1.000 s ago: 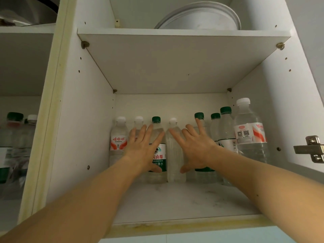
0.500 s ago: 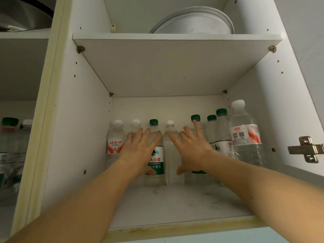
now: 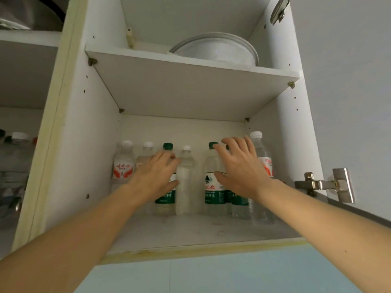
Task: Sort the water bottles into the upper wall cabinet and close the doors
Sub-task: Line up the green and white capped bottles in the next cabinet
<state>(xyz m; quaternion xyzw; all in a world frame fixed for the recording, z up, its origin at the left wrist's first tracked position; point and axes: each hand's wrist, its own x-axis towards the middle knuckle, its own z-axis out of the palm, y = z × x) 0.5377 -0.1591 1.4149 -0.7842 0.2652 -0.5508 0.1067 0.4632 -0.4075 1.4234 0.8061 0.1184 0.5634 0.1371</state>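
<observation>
Several water bottles stand in a row at the back of the lower shelf (image 3: pixel 190 231) of the open wall cabinet. A red-labelled bottle (image 3: pixel 123 163) is at the far left and a plain white-capped bottle (image 3: pixel 185 178) in the middle. A green-labelled bottle (image 3: pixel 211 187) stands right of it, and a tall white-capped bottle (image 3: pixel 261 153) at the far right. My left hand (image 3: pixel 155 176) lies with relaxed fingers over a green-capped bottle (image 3: pixel 167 146). My right hand (image 3: pixel 241 170), fingers spread, reaches over the green-labelled bottles on the right.
A white round pan (image 3: pixel 215 50) sits on the upper shelf. A metal door hinge (image 3: pixel 325 183) sticks out on the right side wall, another hinge (image 3: pixel 279 9) higher up. The neighbouring compartment on the left holds more bottles (image 3: pixel 14 157). Pale blue wall tiles lie below the cabinet.
My right hand has shifted right, from the middle bottles to the green-labelled ones, which now stand apart from the plain bottle. The view tilted upward.
</observation>
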